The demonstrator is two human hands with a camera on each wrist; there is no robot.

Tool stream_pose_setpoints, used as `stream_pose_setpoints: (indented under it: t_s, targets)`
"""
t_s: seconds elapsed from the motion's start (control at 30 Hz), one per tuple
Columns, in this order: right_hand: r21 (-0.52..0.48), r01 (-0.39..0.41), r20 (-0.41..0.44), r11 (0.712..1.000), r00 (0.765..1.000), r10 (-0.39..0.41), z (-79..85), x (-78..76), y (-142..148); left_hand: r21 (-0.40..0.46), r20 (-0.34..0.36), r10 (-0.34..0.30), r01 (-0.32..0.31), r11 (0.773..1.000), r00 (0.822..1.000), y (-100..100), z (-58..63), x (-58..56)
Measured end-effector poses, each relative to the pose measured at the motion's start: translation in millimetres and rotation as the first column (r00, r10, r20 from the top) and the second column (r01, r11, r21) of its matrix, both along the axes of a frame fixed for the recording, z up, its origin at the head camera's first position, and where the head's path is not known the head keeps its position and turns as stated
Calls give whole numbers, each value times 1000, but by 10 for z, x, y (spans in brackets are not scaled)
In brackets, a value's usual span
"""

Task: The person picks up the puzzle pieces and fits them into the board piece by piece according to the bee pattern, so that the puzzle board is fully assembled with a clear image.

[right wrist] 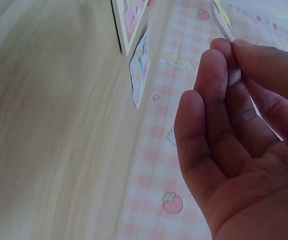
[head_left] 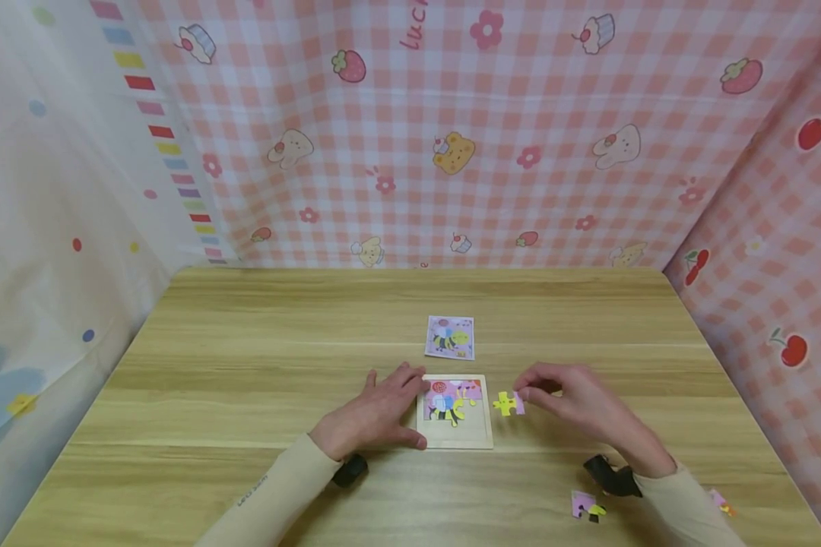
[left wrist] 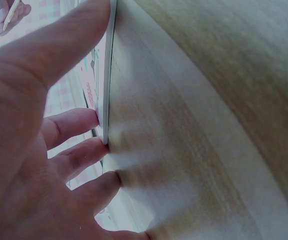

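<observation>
A yellow and pink jigsaw piece [head_left: 506,403] is pinched between thumb and fingertips of my right hand [head_left: 568,395], just right of the wooden puzzle tray [head_left: 475,437]. In the right wrist view the piece [right wrist: 223,17] appears nearly edge-on at the fingertips. Joined pieces with part of a bee picture [head_left: 445,399] fill the tray's upper part; bare wood shows lower down. My left hand [head_left: 376,414] lies spread at the tray's left side. Its thumb and some fingertips touch the tray's edge [left wrist: 106,85] in the left wrist view.
Behind the tray lies a picture card [head_left: 449,337] showing the bee. Two loose pieces are near the front right: a pink, yellow and black one [head_left: 586,506] and a pink and orange one [head_left: 722,502] beside the right sleeve. A checked curtain [head_left: 410,152] hangs behind the table.
</observation>
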State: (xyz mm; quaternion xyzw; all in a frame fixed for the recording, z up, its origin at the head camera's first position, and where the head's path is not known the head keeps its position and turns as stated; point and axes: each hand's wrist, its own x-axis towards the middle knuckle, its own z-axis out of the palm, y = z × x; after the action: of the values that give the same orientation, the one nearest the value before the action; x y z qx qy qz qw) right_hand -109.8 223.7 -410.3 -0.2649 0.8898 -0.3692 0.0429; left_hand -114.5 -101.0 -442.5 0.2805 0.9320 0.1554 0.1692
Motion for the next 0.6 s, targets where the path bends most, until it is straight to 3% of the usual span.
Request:
stream_pose_setpoints:
  t_s: [0.6]
  targets:
    - [31,43,51,999,998,-44,-24,-76,-283,14,-2,-6,6,1000,1000,-6,5,8]
